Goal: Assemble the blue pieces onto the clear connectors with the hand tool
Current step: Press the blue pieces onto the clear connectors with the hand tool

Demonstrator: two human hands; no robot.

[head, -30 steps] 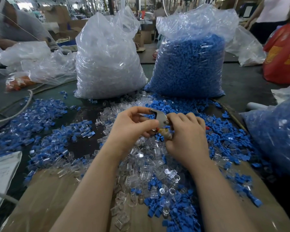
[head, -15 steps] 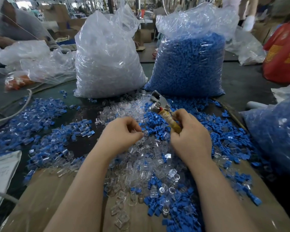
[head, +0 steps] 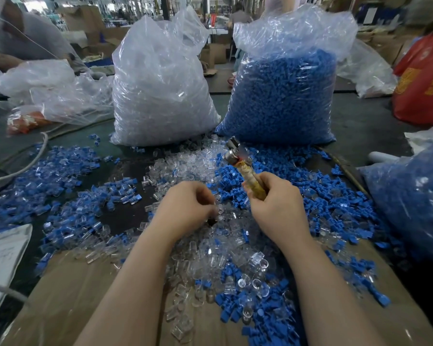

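The hand tool (head: 243,168) has been lifted clear of the left hand (head: 188,208) since a second ago, when both hands were joined around its metal head. It is now held raised by the right hand (head: 276,208), whose grip is closed round the yellowish handle, with the metal head pointing toward the far edge of the surface (head: 360,121). The left hand has been lowered to the heap of clear connectors (head: 210,258) at the middle of the surface; its fingers are curled downward into the heap, and whether a part is pinched cannot be told, since the fingertips are blurred and turned away. The blue pieces (head: 280,176) lie scattered round both hands, with more toward the left edge. One pressing cycle is judged to be finished, and the next connector is probably being selected. No part is seen at the tool head, so a fresh connector and blue piece would be required before further pressing.
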